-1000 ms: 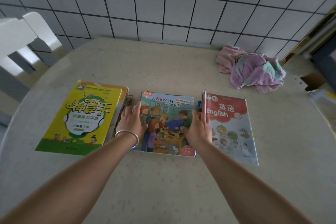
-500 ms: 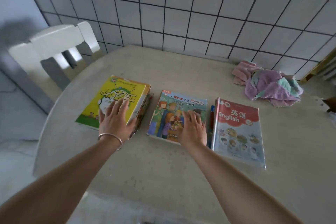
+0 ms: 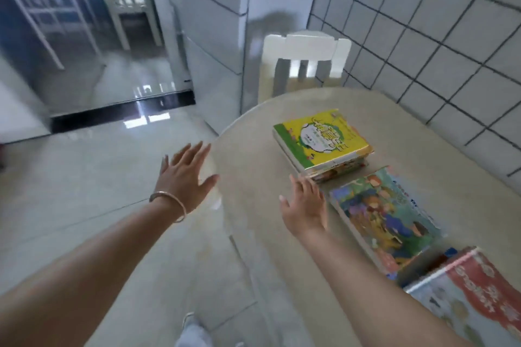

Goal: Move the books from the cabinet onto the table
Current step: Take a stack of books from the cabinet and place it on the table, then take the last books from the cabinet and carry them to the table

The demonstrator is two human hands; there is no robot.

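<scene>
Three sets of books lie in a row on the round beige table: a stack topped by a yellow and green book, a colourful picture book, and a red and white English textbook at the lower right. My left hand, with a bracelet on the wrist, hovers open over the table's left edge and the floor. My right hand is open above the table, just left of the picture book and touching no book. No cabinet is in view.
A white chair stands at the table's far side against the tiled wall. To the left are glossy floor tiles, a dark threshold strip and a doorway into another room. A shoe shows at the bottom.
My view has swung sharply left toward the doorway. Both hands have lifted off the books and moved left, away from them. The books stay on the table.
</scene>
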